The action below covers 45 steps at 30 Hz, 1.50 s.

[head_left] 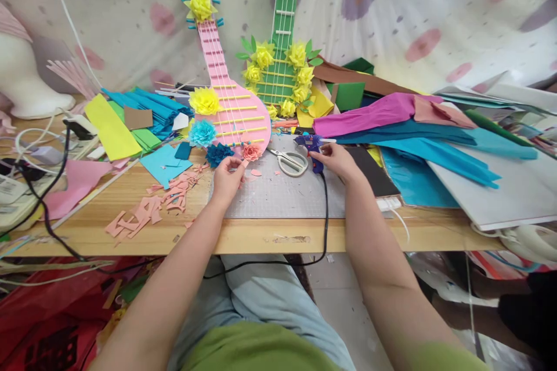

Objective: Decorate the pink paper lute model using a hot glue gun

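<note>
The thumb and fingers of my left hand (229, 178) are closed on a coral paper petal at the lower edge of a coral paper flower (252, 152). That flower is at the bottom of a pink toy guitar (248, 105), beside a dark blue paper flower (219, 155) and a light blue one (202, 133). My right hand (340, 161) is closed around the handle of a purple glue gun (310, 143), whose white glue stick points right. Between the hands, scissors (292, 163) lie on a grey cutting mat (278, 200).
Behind stands a green toy guitar (282, 72) with yellow flowers. Coral paper scraps (143, 214) litter the left of the wooden table (261, 237). Folded crepe paper (369, 116) is piled at right. The glue gun's black cord (326, 214) hangs over the front edge.
</note>
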Motion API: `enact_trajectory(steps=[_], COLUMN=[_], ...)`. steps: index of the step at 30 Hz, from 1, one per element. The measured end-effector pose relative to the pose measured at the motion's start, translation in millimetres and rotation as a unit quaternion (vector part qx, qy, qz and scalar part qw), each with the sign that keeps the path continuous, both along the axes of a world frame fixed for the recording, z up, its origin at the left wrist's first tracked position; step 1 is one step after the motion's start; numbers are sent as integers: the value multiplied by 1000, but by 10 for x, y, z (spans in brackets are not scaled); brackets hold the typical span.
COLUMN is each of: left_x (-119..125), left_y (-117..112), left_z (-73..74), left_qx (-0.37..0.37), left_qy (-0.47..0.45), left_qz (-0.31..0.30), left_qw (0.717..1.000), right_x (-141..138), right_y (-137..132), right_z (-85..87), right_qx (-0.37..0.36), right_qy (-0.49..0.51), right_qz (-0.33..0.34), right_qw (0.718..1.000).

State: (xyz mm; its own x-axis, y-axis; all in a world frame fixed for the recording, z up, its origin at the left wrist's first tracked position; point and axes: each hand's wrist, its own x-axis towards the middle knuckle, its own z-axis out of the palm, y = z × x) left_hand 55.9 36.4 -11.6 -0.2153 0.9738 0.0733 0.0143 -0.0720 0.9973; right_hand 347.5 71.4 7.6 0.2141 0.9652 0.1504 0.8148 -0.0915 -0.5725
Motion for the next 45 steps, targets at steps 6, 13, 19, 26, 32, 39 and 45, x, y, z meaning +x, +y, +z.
enact_trajectory(steps=[6,13,19,26,32,39,45], left_x=[-35,-31,-24,-22,-17,-7,-5], left_y=[24,21,26,16,11,9,1], left_z=[-51,-56,-64,-78,-72,-66,-47], left_qx=[13,3,-14,-4,-3,0,-3], left_qy=[28,15,10,48,49,41,40], left_qz=[10,6,8,17,15,14,4], left_qw=[999,1000,1000,999,999,999,999], right_x=[-365,-388,-599,-814,-809,-826,-831], right_y=[143,94,-206,-230,-221,-210,-212], right_z=[-103,-38,126,97,73,36,43], right_qx=[-38,116,-12,-98,-90,-74,-73], right_qy=[44,234,325,239,212,191,198], right_qz=[-4,-39,244,275,273,271,271], right_qw=[998,965,914,926,934,940,939])
